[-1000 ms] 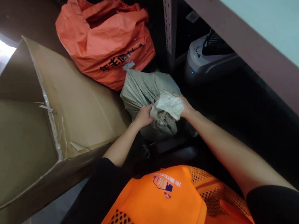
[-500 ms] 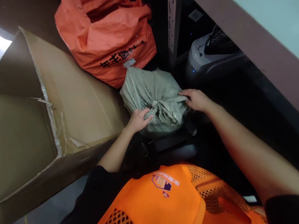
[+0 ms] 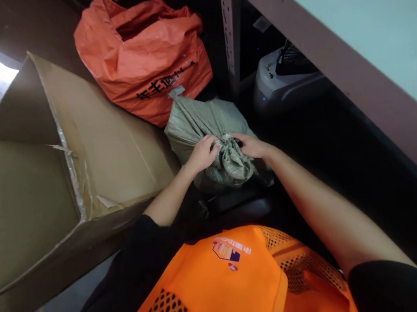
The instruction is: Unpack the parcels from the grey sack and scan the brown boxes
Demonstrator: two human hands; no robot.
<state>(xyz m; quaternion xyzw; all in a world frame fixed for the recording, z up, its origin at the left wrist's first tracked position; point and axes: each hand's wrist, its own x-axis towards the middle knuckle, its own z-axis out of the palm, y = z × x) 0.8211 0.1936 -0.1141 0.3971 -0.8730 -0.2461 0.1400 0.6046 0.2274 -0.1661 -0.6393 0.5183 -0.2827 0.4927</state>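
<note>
A grey-green woven sack (image 3: 207, 113) stands in front of me, its mouth twisted into a bunched knot on the near side. My left hand (image 3: 205, 152) is closed on the left of the knot, with thumb and fingers on the fabric. From the other side my right hand (image 3: 250, 146) grips the knot's right edge, its fingertips partly hidden behind the gathered cloth. The two hands are close together, with the bunched fabric between them.
An orange bag (image 3: 150, 57) with black lettering lies behind the sack. To the left, a large cardboard box (image 3: 111, 142) rests on its side, its opening facing left. At right are a table (image 3: 375, 24) and, under it, a white-grey appliance (image 3: 270, 75).
My right hand has moved left, in to the knot, from the fabric end it held stretched out. My left hand has shifted slightly right and up. The knot looks more tightly bunched.
</note>
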